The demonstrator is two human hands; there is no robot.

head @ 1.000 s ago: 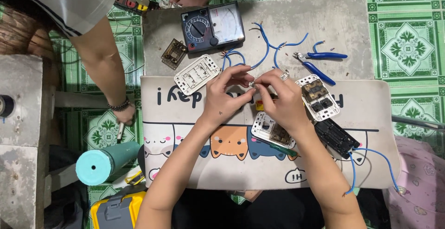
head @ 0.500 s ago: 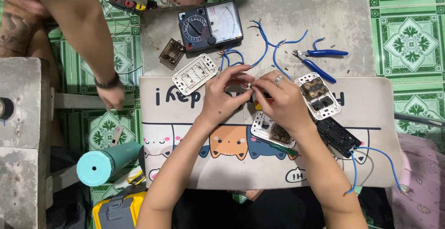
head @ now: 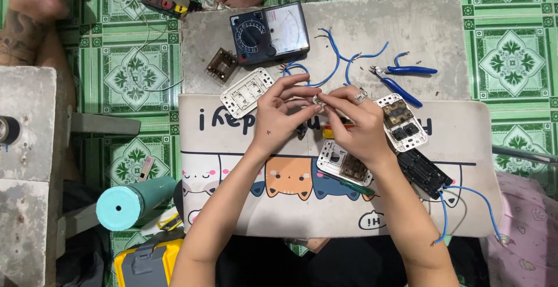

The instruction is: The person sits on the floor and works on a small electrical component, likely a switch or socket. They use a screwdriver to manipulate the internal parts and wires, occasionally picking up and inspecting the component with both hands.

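- Left hand [head: 278, 118] and right hand [head: 359, 125] raised together above the cartoon-cat mat [head: 232, 205], fingertips meeting over its upper edge.
- Small metal part [head: 318, 100] pinched between the fingertips of both hands, thumbs and forefingers closed on it; too small to tell its shape or which way its long axis runs.
- Ring worn on a right-hand finger.
- Open white switch module [head: 344, 163] lying on the mat just below the right hand, partly under the wrist, tilted slightly.
- White switch plate [head: 246, 92] at the mat's upper edge, left of the left hand, long axis slanting up to the right.
- Second white switch plate [head: 401, 121] on the mat right of the right hand; black switch block [head: 424, 173] below it with blue wires [head: 465, 197] trailing off.
- Analogue multimeter [head: 268, 33], dark with a white dial face, on the grey slab beyond the mat.
- Blue-handled pliers [head: 401, 77] beyond the mat's upper right, handles pointing right.
- Teal cylinder [head: 135, 204] off the mat's left edge.
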